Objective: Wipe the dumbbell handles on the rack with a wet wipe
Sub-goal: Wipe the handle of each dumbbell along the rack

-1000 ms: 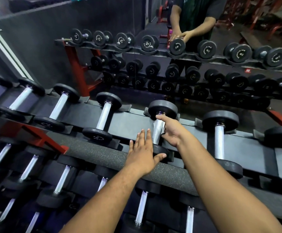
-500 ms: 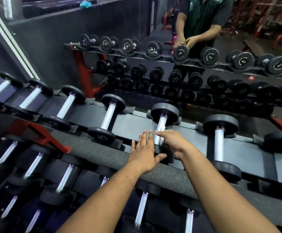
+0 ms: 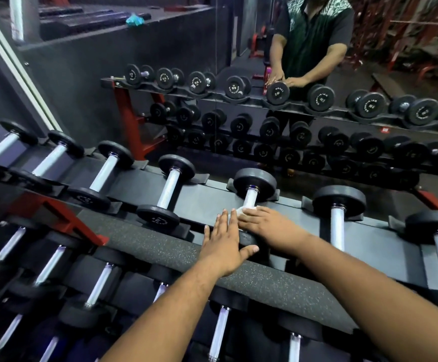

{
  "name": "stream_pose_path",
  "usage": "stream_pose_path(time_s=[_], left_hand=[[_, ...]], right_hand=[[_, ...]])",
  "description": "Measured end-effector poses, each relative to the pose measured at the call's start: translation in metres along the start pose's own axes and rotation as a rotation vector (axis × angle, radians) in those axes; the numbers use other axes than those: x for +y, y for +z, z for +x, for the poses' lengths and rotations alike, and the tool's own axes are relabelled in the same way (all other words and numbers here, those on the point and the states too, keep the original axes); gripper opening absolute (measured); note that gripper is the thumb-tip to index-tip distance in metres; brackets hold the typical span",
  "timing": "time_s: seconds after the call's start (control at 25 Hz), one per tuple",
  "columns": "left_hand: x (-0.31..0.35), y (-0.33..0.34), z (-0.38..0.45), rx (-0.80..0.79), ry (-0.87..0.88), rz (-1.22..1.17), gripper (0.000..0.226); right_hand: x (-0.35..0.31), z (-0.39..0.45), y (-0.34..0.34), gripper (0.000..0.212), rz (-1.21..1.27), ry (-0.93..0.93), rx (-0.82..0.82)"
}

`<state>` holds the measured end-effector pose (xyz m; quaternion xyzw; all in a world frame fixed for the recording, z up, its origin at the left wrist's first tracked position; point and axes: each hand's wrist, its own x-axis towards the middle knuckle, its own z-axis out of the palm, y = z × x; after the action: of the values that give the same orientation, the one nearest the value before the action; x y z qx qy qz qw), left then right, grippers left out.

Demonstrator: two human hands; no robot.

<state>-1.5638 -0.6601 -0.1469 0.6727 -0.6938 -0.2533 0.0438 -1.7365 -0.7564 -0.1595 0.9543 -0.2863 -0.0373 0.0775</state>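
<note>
Head view looks down over a long dumbbell rack (image 3: 204, 197) whose dark top shelf runs from the left edge to the right edge. A speckled grey padded rail (image 3: 144, 244) runs along the near side of that shelf, and red frame pieces (image 3: 56, 212) show below it at the left. A lower tier of dumbbells (image 3: 100, 283) sits under the rail, their shiny handles pointing toward the camera.

A mirror (image 3: 238, 61) behind the rack reflects it and a person in a dark short-sleeved shirt (image 3: 311, 35) standing at it.

Six dumbbells lie across the top shelf in cradles, well apart from each other. The dumbbell (image 3: 255, 182) fourth from the left is the one being handled; its far black plate stands up at the back of the shelf and its pale knurled handle (image 3: 251, 197) slopes toward the near edge. The neighbouring dumbbell to its left (image 3: 169, 186) and the one to its right (image 3: 339, 202) lie untouched.

The right hand (image 3: 262, 226) sits on the lower part of that handle, fingers curled over a white wet wipe (image 3: 245, 209) that is bunched against the metal, only a small crumpled edge showing beyond the fingertips. The left hand (image 3: 223, 246) lies flat just beside it, fingers straight and together, palm down over the shelf edge and the dumbbell's near plate, thumb spread out toward the right wrist.
</note>
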Motion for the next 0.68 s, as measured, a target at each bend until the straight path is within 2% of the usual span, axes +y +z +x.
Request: stream_pose_path(time_s=[0.04,0.12,0.2,0.24,0.32,0.44,0.52,0.6,0.68], left_hand=[[0.000,0.000,0.001,-0.004,0.003,-0.001,0.104],[0.002,0.000,0.000,-0.011,0.006,-0.001,0.103],[0.001,0.000,-0.001,-0.004,0.002,0.000,0.103],[0.000,0.000,0.000,-0.004,0.001,-0.006,0.104],[-0.002,0.001,0.001,-0.006,0.006,-0.012,0.104],[-0.004,0.002,0.001,0.009,0.018,-0.029,0.105],[-0.005,0.002,0.003,0.012,0.027,-0.021,0.105],[-0.004,0.003,0.003,0.004,0.028,-0.019,0.105],[-0.004,0.003,0.002,0.006,0.020,-0.023,0.105]], right_hand=[[0.007,-0.002,0.001,0.056,-0.143,-0.026,-0.041],[0.017,0.008,-0.005,0.054,-0.353,0.056,-0.105],[0.013,0.028,-0.013,0.040,-0.418,0.113,-0.175],[0.008,0.038,-0.015,0.029,-0.417,0.077,-0.175],[0.002,0.045,-0.018,0.023,-0.247,-0.077,-0.173],[0.009,0.019,-0.014,0.050,0.116,-0.201,-0.200],[0.021,0.003,-0.010,0.061,0.214,-0.146,-0.129],[0.021,-0.006,-0.005,0.070,0.224,0.048,-0.104],[0.007,-0.006,-0.005,0.069,0.248,0.118,-0.115]])
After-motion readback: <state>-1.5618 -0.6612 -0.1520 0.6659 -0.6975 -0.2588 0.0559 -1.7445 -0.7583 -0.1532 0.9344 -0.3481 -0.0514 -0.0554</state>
